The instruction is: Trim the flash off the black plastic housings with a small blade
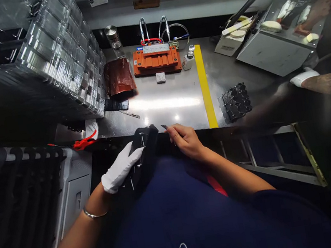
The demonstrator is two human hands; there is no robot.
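My left hand [124, 168], in a white glove, is wrapped round a long black plastic part [146, 135], held tilted at the bench's front edge. Bare and closed, my right hand [187, 141] pinches a small dark pointed blade [164, 126]. Its tip points left toward the upper end of the part, with a small gap between them. Most of the blade's handle is hidden inside my fingers. A slim metal pen-like tool [129, 114] lies on the bench beyond my left hand.
An orange fixture [156, 60] stands at the back, near a small white bottle [188, 61]. Tall stacked clear trays [57, 44] rise on the left. Right of the yellow tape [205, 87] sits a black lattice part [235, 101]. A co-worker's gloved hand [304, 76] is at far right.
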